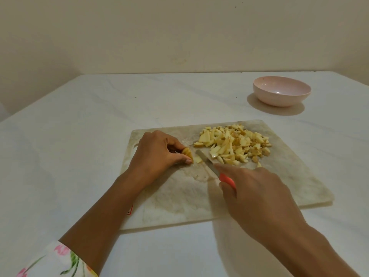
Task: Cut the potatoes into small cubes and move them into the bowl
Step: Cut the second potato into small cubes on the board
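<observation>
Head view: left hand point(157, 151) pinches the last potato point(187, 152); right hand point(257, 193) grips the knife point(207, 162), dicing; next, slice again.

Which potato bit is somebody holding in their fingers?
The small end piece, pinched by the left hand near the left side of the cutting board. The others lie loose, mostly in a pile farther right.

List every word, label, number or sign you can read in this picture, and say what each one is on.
No text here can be read.
Red mark at the near left edge of the cutting board: possibly a label, too small to read.
Pink bowl and orange knife handle: no print shows.
</observation>
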